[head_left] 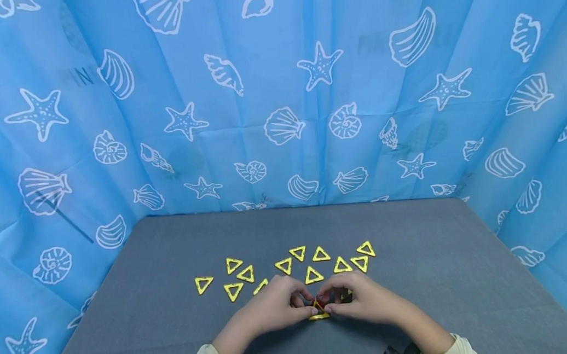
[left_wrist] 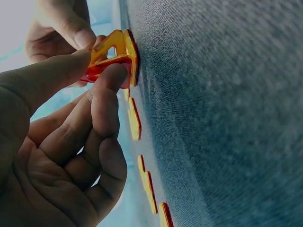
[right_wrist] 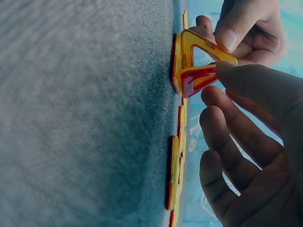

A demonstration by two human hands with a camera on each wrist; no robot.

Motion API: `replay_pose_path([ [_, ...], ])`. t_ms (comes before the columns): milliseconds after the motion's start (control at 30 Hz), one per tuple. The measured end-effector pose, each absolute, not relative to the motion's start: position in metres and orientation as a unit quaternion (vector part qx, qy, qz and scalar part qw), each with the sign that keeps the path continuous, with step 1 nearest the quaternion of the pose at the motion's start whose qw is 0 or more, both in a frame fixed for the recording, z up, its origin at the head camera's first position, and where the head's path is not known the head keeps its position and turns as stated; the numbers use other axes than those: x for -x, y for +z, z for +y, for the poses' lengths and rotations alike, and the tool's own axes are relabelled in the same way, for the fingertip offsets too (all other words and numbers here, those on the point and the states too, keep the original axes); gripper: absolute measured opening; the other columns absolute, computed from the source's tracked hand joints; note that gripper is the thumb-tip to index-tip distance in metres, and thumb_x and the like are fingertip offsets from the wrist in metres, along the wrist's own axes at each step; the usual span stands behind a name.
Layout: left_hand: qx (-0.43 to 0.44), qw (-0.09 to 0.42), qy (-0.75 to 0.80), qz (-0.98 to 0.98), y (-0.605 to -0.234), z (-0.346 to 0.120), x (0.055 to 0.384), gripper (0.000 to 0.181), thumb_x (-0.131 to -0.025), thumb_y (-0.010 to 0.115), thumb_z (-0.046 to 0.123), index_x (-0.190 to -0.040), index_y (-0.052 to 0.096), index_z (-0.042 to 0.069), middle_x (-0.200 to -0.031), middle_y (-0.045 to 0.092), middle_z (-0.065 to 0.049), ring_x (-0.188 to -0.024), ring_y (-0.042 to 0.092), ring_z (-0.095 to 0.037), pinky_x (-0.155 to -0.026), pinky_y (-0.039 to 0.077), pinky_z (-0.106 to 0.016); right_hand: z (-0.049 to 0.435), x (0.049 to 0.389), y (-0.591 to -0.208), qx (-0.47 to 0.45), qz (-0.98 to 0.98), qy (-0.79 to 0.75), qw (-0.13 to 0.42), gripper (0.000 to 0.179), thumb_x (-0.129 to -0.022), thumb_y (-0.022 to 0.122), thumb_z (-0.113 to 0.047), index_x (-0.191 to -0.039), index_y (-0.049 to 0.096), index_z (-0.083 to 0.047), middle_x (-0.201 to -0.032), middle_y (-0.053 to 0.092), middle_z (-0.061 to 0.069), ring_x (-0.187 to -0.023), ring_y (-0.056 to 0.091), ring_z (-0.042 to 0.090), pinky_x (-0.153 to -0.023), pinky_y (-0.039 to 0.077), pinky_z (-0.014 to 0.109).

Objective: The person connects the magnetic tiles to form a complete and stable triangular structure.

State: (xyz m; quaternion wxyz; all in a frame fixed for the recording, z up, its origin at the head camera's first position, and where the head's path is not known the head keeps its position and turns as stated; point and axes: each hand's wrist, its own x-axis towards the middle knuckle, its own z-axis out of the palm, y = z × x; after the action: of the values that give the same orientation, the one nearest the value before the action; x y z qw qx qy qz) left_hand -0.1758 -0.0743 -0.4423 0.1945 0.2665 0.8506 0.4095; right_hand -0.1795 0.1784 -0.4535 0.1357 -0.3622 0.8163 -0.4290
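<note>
My left hand (head_left: 277,304) and right hand (head_left: 363,298) meet near the front middle of the table, around a small pyramid of triangular magnetic tiles (head_left: 319,316). One yellow tile (left_wrist: 132,59) lies flat as its base; other tiles lean up from it to a point. In the left wrist view, the left thumb and index finger pinch the upright tiles (left_wrist: 110,49). From the right wrist view, the right thumb is at the tip and a fingertip sits close below a red-faced side tile (right_wrist: 195,81). Fingers partly hide the far sides of the pyramid.
Several loose yellow triangular tiles lie flat beyond the hands, some to the left (head_left: 204,284), some in the middle (head_left: 313,274) and some to the right (head_left: 366,248). The grey cloth-covered table (head_left: 443,275) ends at a blue shell-patterned curtain (head_left: 282,160).
</note>
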Motion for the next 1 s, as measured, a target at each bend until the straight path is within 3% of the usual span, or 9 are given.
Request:
replay_pose_path([
  [567,-0.288,0.241,0.392,0.840,-0.445,-0.075,0.177,0.031,-0.097,0.077,0.016,-0.128,0.074,0.017,-0.078,0.069,0.010,-0.064,0.063,-0.004,-0.061,0.050,-0.021,0.188,0.185,-0.454,0.358,0.825,-0.417,0.134,0.017,-0.097,0.079,-0.018,-0.113,0.077,-0.013,-0.101,0.077,0.002,-0.081,0.065,0.003,-0.071,0.057,0.026],
  [1000,-0.284,0.236,0.388,0.844,-0.445,-0.078,0.179,0.022,-0.095,0.082,0.022,-0.114,0.074,0.018,-0.079,0.069,0.009,-0.066,0.062,-0.005,-0.061,0.049,-0.022,0.205,0.195,-0.448,0.302,0.884,-0.338,0.114,0.029,-0.092,0.085,-0.025,-0.116,0.077,-0.011,-0.097,0.069,-0.001,-0.076,0.059,0.006,-0.066,0.049,0.024],
])
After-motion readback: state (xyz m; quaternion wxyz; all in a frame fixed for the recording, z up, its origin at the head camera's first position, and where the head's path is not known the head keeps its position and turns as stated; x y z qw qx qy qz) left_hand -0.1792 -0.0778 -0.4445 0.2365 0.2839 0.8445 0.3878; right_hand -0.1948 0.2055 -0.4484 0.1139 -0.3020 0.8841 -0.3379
